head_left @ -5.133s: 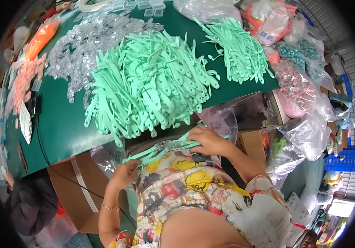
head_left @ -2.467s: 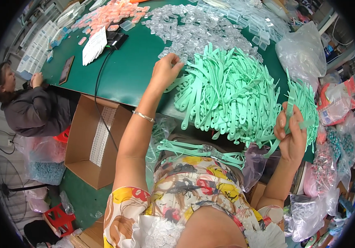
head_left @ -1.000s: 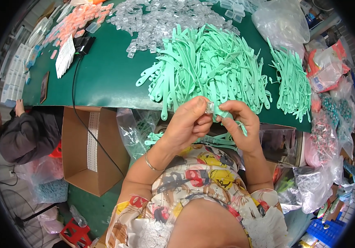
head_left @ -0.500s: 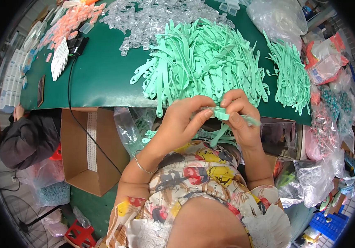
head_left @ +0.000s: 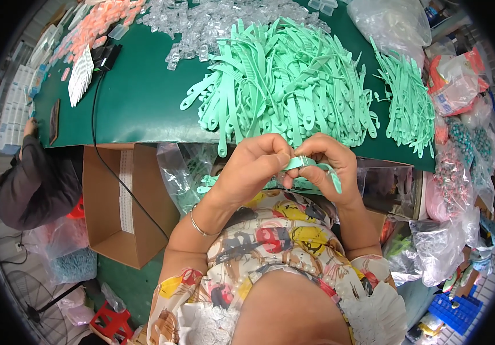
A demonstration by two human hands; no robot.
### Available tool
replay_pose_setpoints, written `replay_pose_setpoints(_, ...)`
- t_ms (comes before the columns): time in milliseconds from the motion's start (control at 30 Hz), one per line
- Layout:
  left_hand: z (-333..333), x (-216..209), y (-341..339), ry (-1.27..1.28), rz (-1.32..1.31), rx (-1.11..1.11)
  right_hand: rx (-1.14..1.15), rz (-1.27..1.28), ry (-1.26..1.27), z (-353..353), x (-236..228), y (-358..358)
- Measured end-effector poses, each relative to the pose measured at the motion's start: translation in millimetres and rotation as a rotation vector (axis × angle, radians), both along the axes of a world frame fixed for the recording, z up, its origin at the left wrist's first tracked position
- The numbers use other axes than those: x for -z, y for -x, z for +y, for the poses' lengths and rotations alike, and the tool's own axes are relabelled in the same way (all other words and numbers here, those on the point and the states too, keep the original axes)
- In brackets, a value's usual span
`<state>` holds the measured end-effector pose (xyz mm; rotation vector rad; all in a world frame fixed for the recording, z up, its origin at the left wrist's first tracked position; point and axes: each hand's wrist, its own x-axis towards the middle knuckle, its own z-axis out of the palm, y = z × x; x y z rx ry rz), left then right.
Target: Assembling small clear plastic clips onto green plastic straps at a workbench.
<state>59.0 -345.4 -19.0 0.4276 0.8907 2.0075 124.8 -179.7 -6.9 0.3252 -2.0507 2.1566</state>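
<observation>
Just over the front edge of the green table, a mint-green plastic strap (head_left: 296,163) is held between my two hands. My left hand (head_left: 254,164) pinches one end with thumb and forefinger. My right hand (head_left: 331,167) grips it further along, and the strap's tail curves down by the right fingers. A small clear piece seems to sit on the strap at my fingertips, partly hidden. Right beyond my hands lies a large heap of mint-green straps (head_left: 282,80). Behind it spreads a heap of clear plastic pieces (head_left: 201,26).
A smaller strap pile (head_left: 403,98) lies to the right. An open cardboard box (head_left: 106,201) stands below the table edge, a black cable (head_left: 95,115) hanging across it. Salmon-coloured pieces (head_left: 101,23) lie far left, with another person (head_left: 40,184) seated there. Filled plastic bags (head_left: 452,172) crowd the right.
The strap has turned between my fingers, its tail now curving down at the right instead of hanging in the middle. My hands have drawn closer together. The other person's arm reaches further forward.
</observation>
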Motion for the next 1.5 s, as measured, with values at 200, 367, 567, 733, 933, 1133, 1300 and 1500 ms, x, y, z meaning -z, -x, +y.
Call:
replay_pose_setpoints(200,1.7,-6.4,-2.3,0.003,0.055,-0.115,0.051,0.098,-0.164,6.3,2.2,5.7)
replay_pose_setpoints(367,0.3,1.0,-2.1,0.0,0.062,-0.088,0.077,0.161,-0.332,5.8,-0.7,5.1)
replay_pose_setpoints(567,2.2,-5.3,-8.6,0.056,0.069,-0.201,0.267,0.358,-0.579,2.0,-11.8,2.9)
replay_pose_setpoints(733,7.4,0.0,-13.3,0.185,0.355,-0.421,0.099,-0.228,-0.305,8.5,-15.3,-10.1)
replay_pose_setpoints(933,0.4,-14.1,-3.5,0.512,0.819,-0.188,0.018,-0.076,-0.364,6.3,-7.8,-6.3)
replay_pose_setpoints(1133,2.6,-6.2,-6.4,0.281,0.529,-0.093,-0.105,-0.069,-0.069,3.2,-0.8,-8.1)
replay_pose_setpoints(1300,5.0,2.3,-12.8,-0.017,0.112,0.037,-0.208,-0.023,0.214,1.9,14.7,-9.5)
replay_pose_setpoints(1500,1.9,-2.7,-10.2,0.134,0.016,-0.047,0.011,-0.21,0.192,-7.8,6.8,-9.8)
